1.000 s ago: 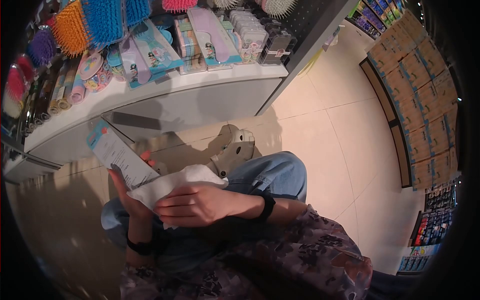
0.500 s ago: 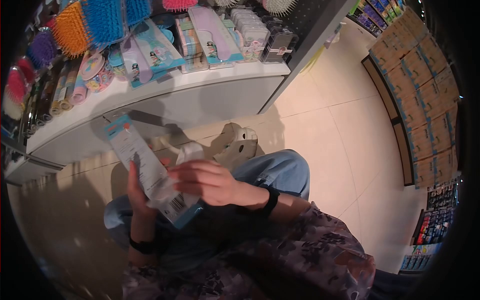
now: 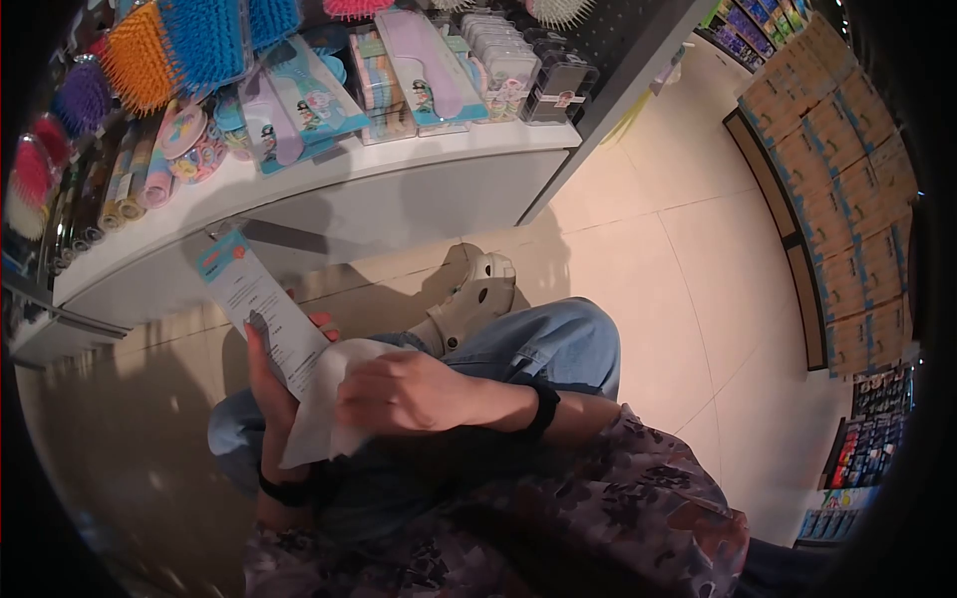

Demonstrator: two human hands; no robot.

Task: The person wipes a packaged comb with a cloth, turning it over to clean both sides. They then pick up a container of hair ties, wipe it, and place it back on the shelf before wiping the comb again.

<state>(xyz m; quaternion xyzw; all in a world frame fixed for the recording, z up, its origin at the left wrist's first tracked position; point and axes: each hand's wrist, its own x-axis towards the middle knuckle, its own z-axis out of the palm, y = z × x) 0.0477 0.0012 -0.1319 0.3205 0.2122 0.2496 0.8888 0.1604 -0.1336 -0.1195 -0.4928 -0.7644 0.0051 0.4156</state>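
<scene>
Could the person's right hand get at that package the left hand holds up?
Likely yes: the right hand presses a white cloth against the package, gripped by the left hand, with nothing between.

Glossy cream floor tiles [image 3: 648,229] spread wide. Up left, a curved white display shelf [image 3: 399,189] carries bright plastic hairbrushes [image 3: 199,40] and pastel packets [image 3: 429,60]. Over right, a long rack of brown boxes [image 3: 847,199] lines the aisle.
</scene>
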